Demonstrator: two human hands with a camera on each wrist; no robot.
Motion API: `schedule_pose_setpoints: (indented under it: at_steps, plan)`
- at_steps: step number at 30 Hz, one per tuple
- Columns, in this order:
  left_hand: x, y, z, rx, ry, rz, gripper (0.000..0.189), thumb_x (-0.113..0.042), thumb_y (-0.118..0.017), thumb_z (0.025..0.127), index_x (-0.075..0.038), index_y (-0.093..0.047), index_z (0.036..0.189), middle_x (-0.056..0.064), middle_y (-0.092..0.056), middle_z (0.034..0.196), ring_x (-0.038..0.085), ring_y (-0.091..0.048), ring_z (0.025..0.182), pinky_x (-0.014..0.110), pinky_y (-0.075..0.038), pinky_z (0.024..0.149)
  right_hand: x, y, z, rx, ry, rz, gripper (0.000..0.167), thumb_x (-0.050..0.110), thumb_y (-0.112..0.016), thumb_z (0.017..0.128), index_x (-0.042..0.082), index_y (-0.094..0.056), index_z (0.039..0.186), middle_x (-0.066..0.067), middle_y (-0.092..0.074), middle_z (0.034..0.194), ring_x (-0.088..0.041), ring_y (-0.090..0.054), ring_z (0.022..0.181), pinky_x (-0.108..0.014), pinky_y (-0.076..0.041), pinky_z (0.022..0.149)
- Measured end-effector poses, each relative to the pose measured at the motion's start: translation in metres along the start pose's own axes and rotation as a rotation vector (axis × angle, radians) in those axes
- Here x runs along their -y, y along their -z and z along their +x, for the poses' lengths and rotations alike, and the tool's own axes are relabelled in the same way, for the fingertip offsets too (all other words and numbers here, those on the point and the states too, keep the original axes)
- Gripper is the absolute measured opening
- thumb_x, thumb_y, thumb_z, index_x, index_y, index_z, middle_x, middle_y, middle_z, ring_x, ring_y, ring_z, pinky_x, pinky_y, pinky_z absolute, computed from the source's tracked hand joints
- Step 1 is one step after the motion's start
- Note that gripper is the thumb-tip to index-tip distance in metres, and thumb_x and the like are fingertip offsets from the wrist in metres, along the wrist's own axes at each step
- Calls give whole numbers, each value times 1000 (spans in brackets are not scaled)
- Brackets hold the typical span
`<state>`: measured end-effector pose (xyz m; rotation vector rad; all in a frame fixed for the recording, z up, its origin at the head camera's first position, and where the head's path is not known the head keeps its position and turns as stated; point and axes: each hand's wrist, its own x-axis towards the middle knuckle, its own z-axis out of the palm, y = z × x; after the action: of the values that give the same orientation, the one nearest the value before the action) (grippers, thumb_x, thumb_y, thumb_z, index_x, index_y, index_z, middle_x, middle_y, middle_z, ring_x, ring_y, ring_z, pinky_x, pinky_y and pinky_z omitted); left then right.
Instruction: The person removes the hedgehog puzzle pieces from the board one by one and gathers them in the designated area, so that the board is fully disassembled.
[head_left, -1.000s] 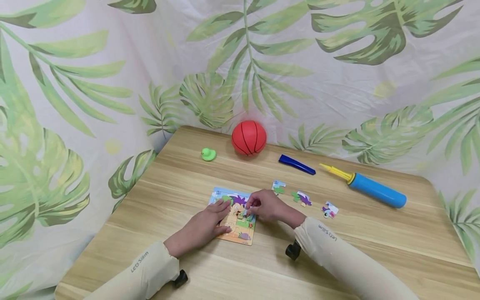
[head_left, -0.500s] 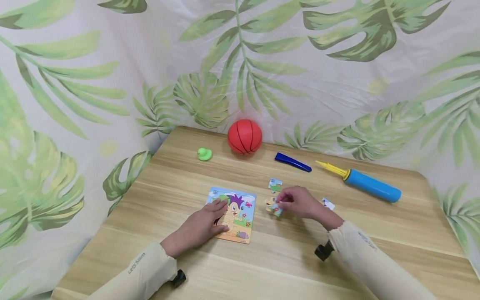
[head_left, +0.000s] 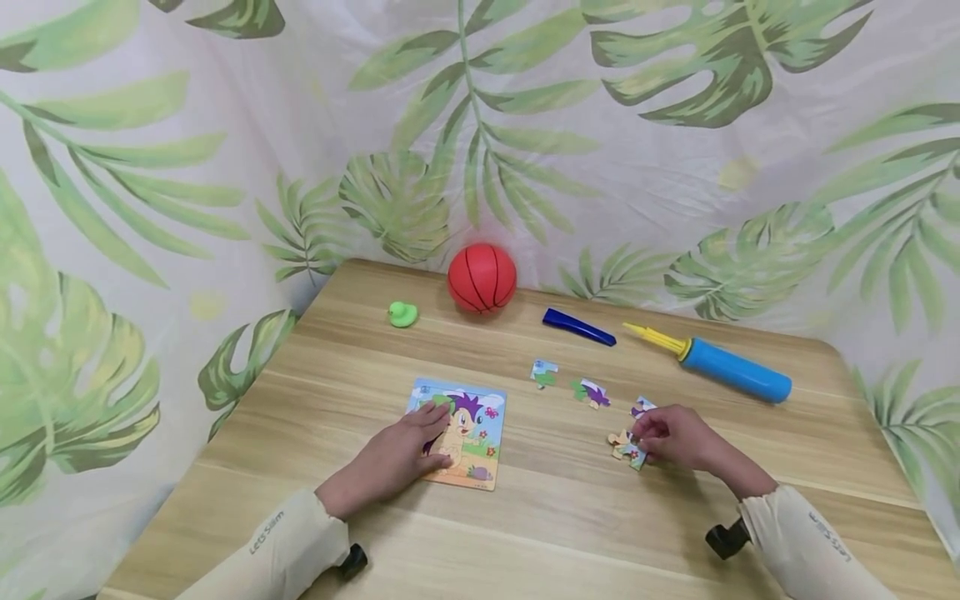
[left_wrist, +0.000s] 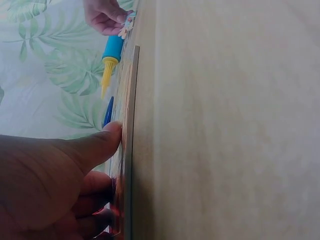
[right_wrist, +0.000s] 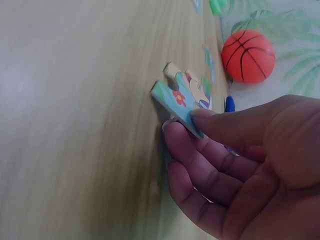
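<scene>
My right hand (head_left: 678,435) pinches a jigsaw puzzle piece (right_wrist: 177,98) between thumb and fingers, just above the table at the right. The piece shows a red flower on light blue and green. My left hand (head_left: 386,458) lies with extended fingers on the left part of a puzzle board (head_left: 480,467), covering some of its hedgehog picture. In the left wrist view, the thumb touches the board's face near its edge (left_wrist: 131,150). Three loose pieces lie on the table: a blue-green corner piece (head_left: 544,373), a green and purple piece (head_left: 591,392), and one partly hidden piece (head_left: 642,405) beside my right hand.
Along the back of the wooden table (head_left: 360,333) are a green toy duck (head_left: 402,314), a red ball (head_left: 482,278), a dark blue flat tapered object (head_left: 579,327) and a blue hand pump (head_left: 738,371) with a yellow nozzle. A leaf-print cloth (head_left: 525,150) hangs behind.
My right hand has lifted the flowered piece off the puzzle board's picture and carried it right, past the loose pieces. My left hand stays on the board.
</scene>
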<state>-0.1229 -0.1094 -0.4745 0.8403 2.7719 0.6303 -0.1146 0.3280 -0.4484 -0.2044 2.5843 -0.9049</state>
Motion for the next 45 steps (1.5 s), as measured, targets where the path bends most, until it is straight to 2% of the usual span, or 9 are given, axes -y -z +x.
schedule_pose_setpoints:
  at_steps: [6,10,16,19,21,31,37,41,45]
  plan:
    - [1,-2,-3,-1,5,-23,66,-34,-70,93,3,-49,144,14,-42,159,36,-35,150,51,-34,120,-2,1,0,-10,27,-69,13,7,-74,87,6,-72,100,0,-70,84,-12,-58,75,-20,-51,62]
    - [2,-3,-3,-5,4,-15,66,-35,-70,93,2,-50,144,14,-43,158,35,-35,150,51,-34,120,6,5,0,-12,45,-167,12,14,-76,87,8,-74,98,2,-70,83,-11,-57,75,-24,-50,64]
    - [4,-1,-4,-12,-3,-4,66,-34,-71,93,3,-50,144,13,-42,159,35,-36,150,50,-35,120,39,20,-2,-132,44,-359,16,23,-70,93,8,-76,97,-1,-75,88,-13,-65,79,-37,-58,71]
    - [5,0,-5,-19,-6,3,67,-35,-71,92,2,-51,143,13,-43,158,35,-37,149,49,-36,119,62,22,0,-167,69,-363,15,22,-67,95,9,-76,97,-1,-75,87,-12,-65,75,-36,-58,69]
    - [6,0,-5,-25,1,2,67,-37,-72,92,1,-52,143,11,-44,158,33,-38,149,49,-36,119,77,19,4,-158,108,-351,15,22,-67,96,10,-75,98,0,-74,86,-9,-62,72,-33,-56,67]
    - [7,-3,-4,-85,-1,-39,67,-39,-70,94,-3,-50,146,11,-44,157,32,-37,150,49,-35,121,131,-19,31,-99,220,-336,12,24,-67,96,15,-74,93,6,-70,80,-5,-58,69,-27,-52,66]
    - [6,-3,-10,-97,70,-32,72,-41,-71,92,-1,-48,147,13,-43,158,33,-36,150,49,-34,121,152,-57,56,-51,336,-330,9,21,-69,94,14,-75,95,4,-71,84,-6,-60,75,-26,-54,69]
    - [8,-4,-13,-106,97,-23,73,-40,-72,91,4,-48,145,14,-42,158,34,-35,150,50,-35,120,164,-86,73,-39,451,-332,18,19,-68,95,7,-74,107,-4,-75,99,-16,-69,89,-34,-58,82]
    - [10,-4,-14,-121,66,-17,72,-38,-72,92,5,-48,144,16,-43,157,35,-36,149,49,-38,118,176,-109,84,-45,513,-403,29,20,-65,97,5,-68,122,-9,-72,118,-24,-67,111,-40,-55,99]
